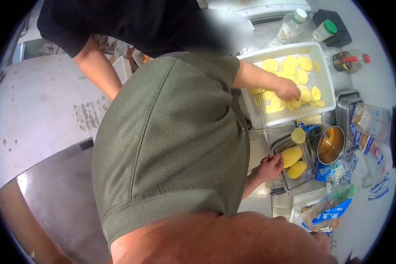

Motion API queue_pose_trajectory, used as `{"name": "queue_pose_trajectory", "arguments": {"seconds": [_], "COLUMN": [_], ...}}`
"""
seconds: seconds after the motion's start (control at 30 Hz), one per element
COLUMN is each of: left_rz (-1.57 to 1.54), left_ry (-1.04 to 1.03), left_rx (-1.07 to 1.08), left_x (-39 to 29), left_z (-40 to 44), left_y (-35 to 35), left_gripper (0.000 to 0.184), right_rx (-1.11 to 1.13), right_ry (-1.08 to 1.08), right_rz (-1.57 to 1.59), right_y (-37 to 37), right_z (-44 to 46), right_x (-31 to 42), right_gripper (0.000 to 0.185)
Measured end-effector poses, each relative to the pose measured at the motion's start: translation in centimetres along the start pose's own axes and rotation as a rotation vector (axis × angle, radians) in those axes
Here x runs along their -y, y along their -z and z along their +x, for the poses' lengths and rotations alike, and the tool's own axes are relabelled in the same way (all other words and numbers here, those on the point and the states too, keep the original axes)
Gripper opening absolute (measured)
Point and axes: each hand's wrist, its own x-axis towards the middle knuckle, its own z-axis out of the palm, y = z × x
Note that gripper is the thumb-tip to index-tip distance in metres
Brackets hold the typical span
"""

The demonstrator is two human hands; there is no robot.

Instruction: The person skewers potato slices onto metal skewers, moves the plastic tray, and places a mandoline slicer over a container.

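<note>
Matt, coarse-knit cloth forms the olive garment [163,132] in the middle. At two o'clock, the white tub [328,83] looks like smooth plastic; at three, the pot [336,152] is shiny metal; at four, the bag [334,209] is glossy, crinkled plastic.

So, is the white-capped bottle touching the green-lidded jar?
Apart: the head view shows a strip of pale surface between the white-capped bottle and the green-lidded jar.
</note>
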Motion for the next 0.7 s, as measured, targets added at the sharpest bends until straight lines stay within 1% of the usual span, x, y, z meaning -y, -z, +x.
{"name": "queue_pose_trajectory", "arguments": {"seconds": [0.03, 0.1, 0.17, 0.27, 0.37, 0.47, 0.57, 0.6, 0.7], "left_rz": [0.016, 0.044, 0.172, 0.335, 0.321, 0.033, -0.082, -0.401, -1.007], "left_ry": [0.154, 0.458, 0.695, 0.682, 0.720, 0.653, 0.415, 0.543, 0.562], "left_rx": [-0.064, -0.185, -0.245, -0.252, -0.286, -0.125, -0.313, -0.150, -0.333], "left_x": [0.8, 0.8, 0.7, 1.0, 2.1, 3.5, 5.2, 2.1, -2.7], "left_z": [0.3, 1.0, 1.3, 2.3, 4.6, 5.8, 6.0, 4.9, 2.7], "left_y": [0.0, 2.1, 5.0, 5.5, 4.3, 4.1, 2.2, 5.1, 6.6], "left_gripper": [0.035, 0.033, 0.028, 0.030, 0.034, 0.041, 0.044, 0.042, 0.035], "right_rx": [-0.004, -0.001, 0.007, 0.030, 0.033, 0.008, 0.016, 0.039, 0.155], "right_ry": [-0.001, 0.005, 0.007, 0.012, 0.011, 0.005, -0.013, -0.019, -0.028], "right_rz": [-0.004, -0.007, -0.006, 0.002, -0.004, -0.006, 0.028, 0.048, 0.114], "right_y": [0.1, 0.1, 0.4, 0.5, 0.3, 0.1, -0.7, -0.9, -1.9], "right_z": [-0.1, -0.1, -0.2, -0.2, -0.4, -0.4, -0.4, -0.2, 0.8], "right_x": [0.0, 0.0, -0.2, -0.6, -0.7, -0.8, 0.5, 1.0, 1.8], "right_gripper": [0.012, 0.012, 0.012, 0.012, 0.013, 0.013, 0.013, 0.013, 0.012]}}
